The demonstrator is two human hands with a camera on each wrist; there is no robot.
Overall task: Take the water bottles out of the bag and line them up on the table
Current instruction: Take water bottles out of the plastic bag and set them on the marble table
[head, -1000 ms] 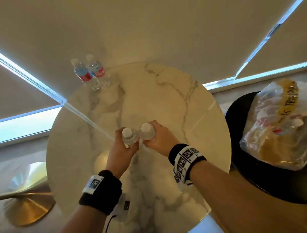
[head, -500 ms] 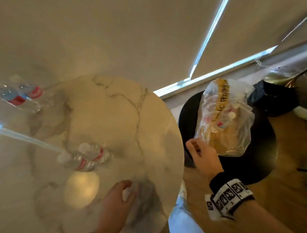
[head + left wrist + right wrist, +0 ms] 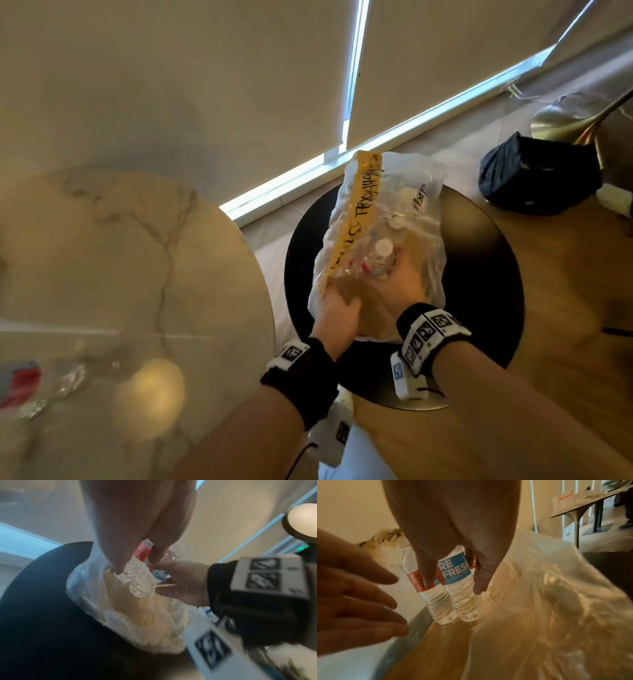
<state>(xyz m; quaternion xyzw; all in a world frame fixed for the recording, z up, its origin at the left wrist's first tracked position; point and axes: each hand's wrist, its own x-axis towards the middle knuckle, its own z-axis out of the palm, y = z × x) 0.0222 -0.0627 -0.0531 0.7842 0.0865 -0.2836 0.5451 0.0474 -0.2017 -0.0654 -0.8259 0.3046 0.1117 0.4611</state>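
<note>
A clear plastic bag (image 3: 411, 219) with a yellow strip stands on a black round stool (image 3: 479, 274). Both my hands are inside it. My right hand (image 3: 400, 284) grips a white-capped water bottle (image 3: 378, 260) just below its neck. In the right wrist view, thumb and fingers of that hand (image 3: 453, 585) clasp the blue-labelled bottle (image 3: 458, 599). A second bottle (image 3: 435, 604) stands touching it on the left. My left hand (image 3: 368, 595) reaches in with straight, spread fingers and holds nothing. Blurred bottles (image 3: 37, 387) lie at the marble table's (image 3: 137, 274) left edge.
The round marble table's edge comes close to the stool on the left. A black bag (image 3: 537, 174) lies on the wooden floor beyond the stool, beside a gold base (image 3: 565, 120). Window blinds run along the back.
Both hands let go of two bottles stood on the marble table and swung right to the bag. The right hand has taken hold of a bottle inside it.
</note>
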